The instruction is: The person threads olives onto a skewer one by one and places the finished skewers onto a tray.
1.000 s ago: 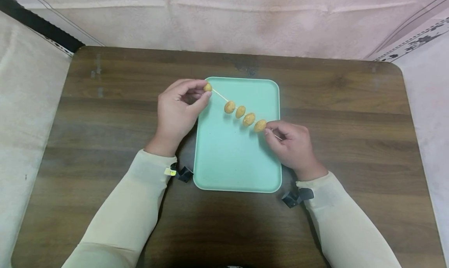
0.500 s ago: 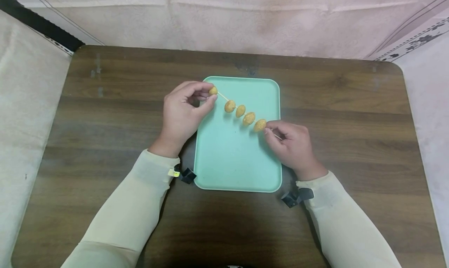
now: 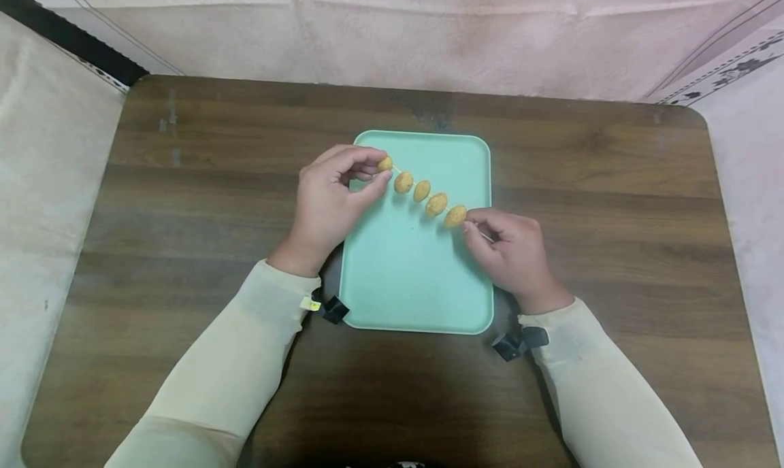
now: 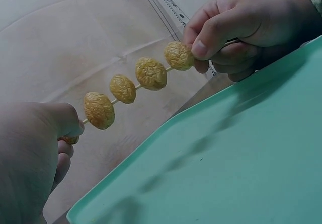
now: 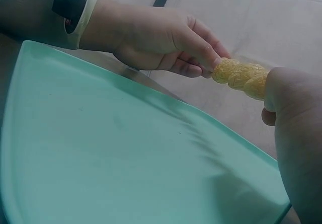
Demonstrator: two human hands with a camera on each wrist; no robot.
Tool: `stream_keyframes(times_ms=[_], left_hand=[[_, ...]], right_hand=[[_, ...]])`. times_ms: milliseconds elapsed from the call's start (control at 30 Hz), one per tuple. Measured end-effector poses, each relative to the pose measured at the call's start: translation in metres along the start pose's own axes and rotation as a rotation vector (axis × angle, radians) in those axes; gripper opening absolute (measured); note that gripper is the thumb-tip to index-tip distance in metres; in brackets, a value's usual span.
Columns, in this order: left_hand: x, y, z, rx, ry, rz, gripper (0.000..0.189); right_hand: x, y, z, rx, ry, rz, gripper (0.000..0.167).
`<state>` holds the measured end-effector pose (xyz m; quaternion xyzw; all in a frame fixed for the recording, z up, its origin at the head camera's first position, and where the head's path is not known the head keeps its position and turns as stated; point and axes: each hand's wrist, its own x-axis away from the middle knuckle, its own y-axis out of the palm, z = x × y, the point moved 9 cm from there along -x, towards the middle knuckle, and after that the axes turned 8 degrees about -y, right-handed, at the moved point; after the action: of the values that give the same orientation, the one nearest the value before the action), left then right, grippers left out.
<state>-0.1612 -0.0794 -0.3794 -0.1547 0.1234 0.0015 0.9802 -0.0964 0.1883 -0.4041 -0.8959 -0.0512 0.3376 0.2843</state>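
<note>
In the head view my left hand (image 3: 331,199) pinches a small wrinkled golden ball (image 3: 384,163), which looks like a baby potato, at the upper left end of a thin wooden skewer (image 4: 138,87). Several similar potatoes (image 3: 437,204) sit along the skewer farther right. My right hand (image 3: 511,254) grips the skewer's lower right end, just behind the last potato (image 3: 455,216). A short tail of the stick shows past its fingertips. The left wrist view shows the skewer raised over a mint-green tray (image 3: 416,277), its shadow falling on the tray. My left fingers largely hide the end potato there.
The tray lies on a dark wood-grain table (image 3: 184,237) with rounded far corners. Pale cloth (image 3: 392,39) stands behind the table and along its sides. Small black cameras (image 3: 333,309) are strapped at both cuffs.
My left hand has moved right and slightly down, bringing its potato along the skewer closer to the others. The bare stretch of stick between them is now short. My right hand stays almost still.
</note>
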Motion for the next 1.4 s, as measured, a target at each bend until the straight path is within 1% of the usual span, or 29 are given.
stream_keyframes(times_ms=[300, 433, 533, 633, 700, 800, 900, 1033, 1200, 1400], left_hand=[[0.000, 0.004, 0.002, -0.009, 0.028, -0.017, 0.021], [0.000, 0.005, 0.001, -0.038, 0.038, -0.018, 0.022], [0.001, 0.005, 0.000, -0.073, 0.042, -0.023, 0.023], [0.001, 0.006, -0.002, -0.102, 0.036, -0.032, 0.024], [0.001, 0.006, -0.004, -0.123, 0.024, -0.039, 0.025], [0.001, 0.008, -0.008, -0.150, 0.006, -0.057, 0.026], [0.001, 0.010, -0.009, -0.157, 0.006, -0.077, 0.027], [0.001, 0.012, -0.008, -0.135, 0.012, -0.095, 0.028], [0.001, 0.012, -0.008, -0.088, -0.004, -0.106, 0.026], [0.000, 0.011, -0.010, -0.030, -0.016, -0.109, 0.024]], right_hand=[[-0.002, 0.000, -0.002, 0.025, 0.006, -0.003, 0.010], [-0.005, 0.000, -0.003, 0.052, 0.030, -0.041, 0.010], [-0.007, 0.002, -0.003, 0.108, 0.077, -0.116, 0.009], [-0.010, 0.006, -0.005, 0.179, 0.125, -0.221, 0.009], [-0.012, 0.009, -0.009, 0.209, 0.143, -0.294, 0.010], [-0.015, 0.014, -0.021, 0.219, 0.135, -0.381, 0.013], [-0.016, 0.017, -0.035, 0.226, 0.105, -0.425, 0.016], [-0.015, 0.017, -0.045, 0.236, 0.085, -0.424, 0.017], [-0.011, 0.018, -0.046, 0.196, 0.126, -0.403, 0.013], [-0.006, 0.018, -0.048, 0.138, 0.119, -0.318, 0.014]])
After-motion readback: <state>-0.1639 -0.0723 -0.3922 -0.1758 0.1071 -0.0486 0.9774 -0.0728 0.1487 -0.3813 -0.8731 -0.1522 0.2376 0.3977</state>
